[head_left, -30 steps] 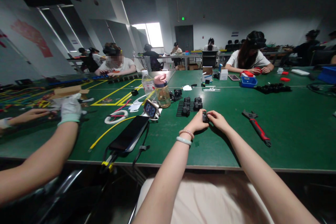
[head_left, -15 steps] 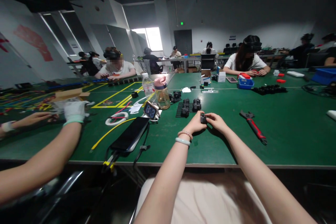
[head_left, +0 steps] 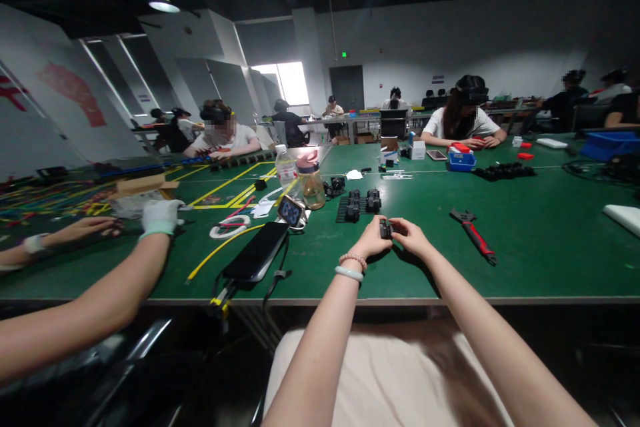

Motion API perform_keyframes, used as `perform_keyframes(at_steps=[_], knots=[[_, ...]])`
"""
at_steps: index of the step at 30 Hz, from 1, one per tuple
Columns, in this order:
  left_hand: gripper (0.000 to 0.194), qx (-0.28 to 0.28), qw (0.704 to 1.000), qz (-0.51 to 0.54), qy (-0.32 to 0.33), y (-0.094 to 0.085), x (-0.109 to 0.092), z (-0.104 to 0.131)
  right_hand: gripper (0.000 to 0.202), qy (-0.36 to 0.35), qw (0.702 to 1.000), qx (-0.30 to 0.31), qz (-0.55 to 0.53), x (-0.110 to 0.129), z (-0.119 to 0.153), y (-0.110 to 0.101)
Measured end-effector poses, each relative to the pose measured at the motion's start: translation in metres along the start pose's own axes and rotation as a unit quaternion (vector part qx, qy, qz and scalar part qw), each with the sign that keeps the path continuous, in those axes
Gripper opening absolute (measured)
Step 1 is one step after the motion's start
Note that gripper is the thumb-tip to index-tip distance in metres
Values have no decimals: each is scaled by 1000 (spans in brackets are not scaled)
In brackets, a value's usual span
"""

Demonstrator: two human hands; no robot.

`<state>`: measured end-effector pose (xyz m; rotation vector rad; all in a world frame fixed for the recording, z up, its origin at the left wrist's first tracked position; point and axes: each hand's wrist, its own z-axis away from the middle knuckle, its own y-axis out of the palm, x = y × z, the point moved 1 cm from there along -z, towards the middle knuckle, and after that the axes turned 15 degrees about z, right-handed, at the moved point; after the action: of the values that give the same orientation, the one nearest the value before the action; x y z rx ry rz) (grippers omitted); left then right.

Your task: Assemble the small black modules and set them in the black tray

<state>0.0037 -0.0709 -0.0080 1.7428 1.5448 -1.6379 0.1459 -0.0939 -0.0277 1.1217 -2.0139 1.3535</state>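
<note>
A small black part [head_left: 385,229] is between my two hands, just above the green table [head_left: 540,233]. My left hand [head_left: 373,238] grips it from the left, with a beaded bracelet and a pale bangle on that wrist. On the other side, the fingers of my right hand [head_left: 409,237] pinch its right edge. Beyond my hands stand several black parts [head_left: 353,205] in a cluster. An adjustable wrench [head_left: 474,236] with a red and black handle lies to the right.
A black power bank or phone [head_left: 257,252] with cables lies left, near a small clock display [head_left: 291,211] and a tumbler [head_left: 312,187]. Farther left, a person's gloved hand [head_left: 159,216] is by a cardboard box [head_left: 143,188]. A blue bin [head_left: 461,161] sits across the table.
The camera view has tilted and shifted slightly. The black part shows more between my hands, which stay in nearly the same place on it.
</note>
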Motion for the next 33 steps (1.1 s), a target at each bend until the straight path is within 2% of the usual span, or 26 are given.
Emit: perform_keyframes(at_steps=[8,15,25,33], knots=[[61,-3,999,-48,-4,4,-12,23,30,-24,994,-30,100,18,28,-7],[62,-18,996,-79,-37,9,-25,41,30,-31,986,-48,155,31,47,-9],[58,-80,986,-148,7,23,-37,60,29,-37,984,-51,168,39,63,-8],[56,-67,989,-132,0,28,-44,69,28,-17,985,-55,160,46,74,-7]])
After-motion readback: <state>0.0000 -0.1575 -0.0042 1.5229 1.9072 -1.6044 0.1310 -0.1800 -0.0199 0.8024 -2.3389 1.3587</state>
